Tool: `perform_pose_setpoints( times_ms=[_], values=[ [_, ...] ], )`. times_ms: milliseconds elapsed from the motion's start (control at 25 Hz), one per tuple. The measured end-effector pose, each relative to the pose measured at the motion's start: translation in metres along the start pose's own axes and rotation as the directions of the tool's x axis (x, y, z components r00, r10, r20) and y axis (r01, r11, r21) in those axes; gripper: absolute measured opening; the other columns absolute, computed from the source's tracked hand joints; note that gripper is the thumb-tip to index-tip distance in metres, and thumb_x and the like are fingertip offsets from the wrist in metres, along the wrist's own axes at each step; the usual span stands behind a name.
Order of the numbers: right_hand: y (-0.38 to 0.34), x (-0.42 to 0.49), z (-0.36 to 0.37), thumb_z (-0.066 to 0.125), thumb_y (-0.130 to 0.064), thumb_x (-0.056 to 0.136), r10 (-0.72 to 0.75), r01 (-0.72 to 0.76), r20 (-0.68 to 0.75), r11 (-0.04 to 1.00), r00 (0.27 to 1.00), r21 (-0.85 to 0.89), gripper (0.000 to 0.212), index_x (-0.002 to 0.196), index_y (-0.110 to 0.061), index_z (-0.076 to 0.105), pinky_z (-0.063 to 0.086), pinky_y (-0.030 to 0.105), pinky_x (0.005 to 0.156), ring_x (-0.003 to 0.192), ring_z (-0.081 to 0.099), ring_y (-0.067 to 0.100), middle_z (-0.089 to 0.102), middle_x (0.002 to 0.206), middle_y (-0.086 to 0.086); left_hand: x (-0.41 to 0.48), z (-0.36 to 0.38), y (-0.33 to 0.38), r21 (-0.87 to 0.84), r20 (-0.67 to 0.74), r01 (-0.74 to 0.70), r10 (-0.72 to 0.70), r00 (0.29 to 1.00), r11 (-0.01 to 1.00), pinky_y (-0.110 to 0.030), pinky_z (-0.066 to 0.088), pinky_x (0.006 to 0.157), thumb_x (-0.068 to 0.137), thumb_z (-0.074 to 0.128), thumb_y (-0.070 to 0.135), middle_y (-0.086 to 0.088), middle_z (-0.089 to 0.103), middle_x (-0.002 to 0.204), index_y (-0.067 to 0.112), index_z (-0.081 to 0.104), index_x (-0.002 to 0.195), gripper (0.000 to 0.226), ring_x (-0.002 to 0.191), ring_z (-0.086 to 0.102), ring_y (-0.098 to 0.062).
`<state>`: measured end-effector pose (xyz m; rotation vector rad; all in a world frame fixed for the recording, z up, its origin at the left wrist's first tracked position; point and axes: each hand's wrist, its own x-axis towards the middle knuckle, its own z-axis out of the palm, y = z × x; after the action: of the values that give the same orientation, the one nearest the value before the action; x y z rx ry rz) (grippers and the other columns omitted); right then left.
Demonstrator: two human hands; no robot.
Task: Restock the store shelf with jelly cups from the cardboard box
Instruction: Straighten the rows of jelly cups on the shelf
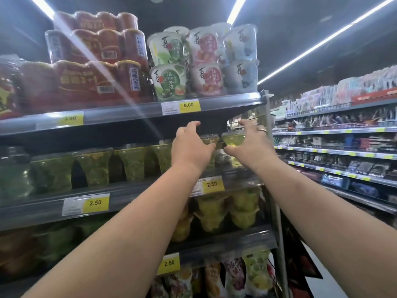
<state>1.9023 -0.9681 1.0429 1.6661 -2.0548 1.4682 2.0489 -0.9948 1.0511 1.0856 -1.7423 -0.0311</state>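
Note:
My left hand (191,145) reaches into the second shelf (137,190) and holds a clear jelly cup with yellow-green filling (209,139), thumb below and fingers arched over its top. Right beside it, my right hand (250,143), a ring on one finger, holds a second green jelly cup (233,139) the same way. Both cups are up near the underside of the shelf above, over jelly cups that stand at the shelf's right end. A row of green jelly cups (92,166) fills the same shelf to the left. The cardboard box is out of view.
The top shelf (225,102) carries white printed cups (169,82) and red shrink-wrapped packs (86,82). Lower shelves hold yellow-green cups (225,211) and pouches (234,276). The rack's end post (270,168) stands just right of my hands. An aisle and further shelving (343,151) lie to the right.

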Motion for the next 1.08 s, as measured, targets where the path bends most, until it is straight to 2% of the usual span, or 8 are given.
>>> perform_pose_setpoints(
  times_ms=[160,400,520,680,760,840,920,1080],
  values=[
    [0.010,0.023,0.005,0.071,-0.041,0.084,-0.050,0.058,0.056,0.986,0.997,-0.157,0.078,0.147,-0.038,0.026,0.048,0.039,0.082,0.114,0.056,0.035,0.041,0.143,0.014,0.014,0.018,-0.005,0.300,0.052,-0.087,0.074,0.996,0.950,-0.041,0.045,0.099,0.090,0.068,0.033,-0.005,0.051,0.139,0.025,0.043,0.145,0.060,0.124,0.049,-0.029],
    [0.025,0.039,0.021,0.064,-0.023,0.091,-0.113,0.112,0.008,0.973,0.994,-0.202,0.055,0.138,-0.035,0.038,0.040,0.036,0.070,0.105,0.056,0.038,0.041,0.137,0.013,0.017,0.030,-0.016,0.490,-0.030,-0.156,0.195,0.980,0.858,-0.032,0.044,0.078,0.094,0.059,0.017,-0.002,0.053,0.133,0.025,0.045,0.141,0.049,0.118,0.051,-0.027],
    [0.031,0.042,0.029,0.065,-0.022,0.090,-0.149,0.145,-0.008,0.973,0.989,-0.180,0.057,0.138,-0.035,0.038,0.043,0.038,0.073,0.109,0.056,0.040,0.037,0.144,0.014,0.019,0.034,-0.019,0.526,-0.020,-0.166,0.207,0.978,0.834,-0.031,0.040,0.075,0.095,0.058,0.017,-0.002,0.052,0.133,0.025,0.044,0.141,0.048,0.116,0.051,-0.027],
    [0.034,0.042,0.028,0.068,-0.037,0.088,-0.166,0.165,0.014,0.960,0.986,-0.226,0.065,0.143,-0.037,0.033,0.047,0.042,0.087,0.120,0.051,0.041,0.034,0.148,0.015,0.017,0.034,-0.025,0.535,0.018,-0.184,0.206,0.978,0.825,-0.031,0.043,0.077,0.096,0.057,0.022,-0.001,0.047,0.140,0.026,0.039,0.145,0.052,0.121,0.049,-0.025],
    [0.031,0.039,0.025,0.068,-0.048,0.085,-0.164,0.153,-0.011,0.936,0.986,-0.317,0.072,0.145,-0.039,0.028,0.040,0.047,0.100,0.131,0.039,0.042,0.028,0.153,0.014,0.013,0.028,-0.025,0.524,0.007,-0.204,0.235,0.972,0.827,-0.033,0.047,0.081,0.097,0.058,0.030,0.000,0.046,0.141,0.025,0.040,0.145,0.052,0.122,0.049,-0.024],
    [0.026,0.034,0.024,0.067,-0.054,0.083,-0.181,0.150,-0.050,0.916,0.982,-0.373,0.075,0.145,-0.041,0.027,0.031,0.050,0.106,0.136,0.026,0.041,0.027,0.155,0.011,0.008,0.018,-0.027,0.529,-0.014,-0.233,0.283,0.959,0.816,-0.034,0.051,0.084,0.096,0.058,0.036,0.001,0.048,0.139,0.024,0.044,0.143,0.051,0.122,0.049,-0.022],
    [0.015,0.027,0.026,0.066,-0.055,0.082,-0.225,0.196,-0.052,0.925,0.973,-0.326,0.071,0.143,-0.041,0.032,0.030,0.050,0.103,0.135,0.022,0.038,0.031,0.151,0.007,0.003,0.005,-0.033,0.548,-0.046,-0.256,0.334,0.941,0.796,-0.037,0.052,0.086,0.094,0.061,0.038,0.000,0.055,0.132,0.023,0.051,0.138,0.048,0.118,0.050,-0.024],
    [-0.015,0.011,0.036,0.066,-0.049,0.082,-0.364,0.349,-0.031,0.912,0.931,-0.218,0.063,0.139,-0.040,0.040,0.031,0.050,0.105,0.130,0.028,0.033,0.038,0.143,0.001,-0.002,-0.021,-0.053,0.571,-0.115,-0.287,0.422,0.899,0.769,-0.044,0.049,0.087,0.083,0.072,0.038,-0.005,0.067,0.116,0.017,0.064,0.125,0.047,0.107,0.058,-0.030]
  ],
)
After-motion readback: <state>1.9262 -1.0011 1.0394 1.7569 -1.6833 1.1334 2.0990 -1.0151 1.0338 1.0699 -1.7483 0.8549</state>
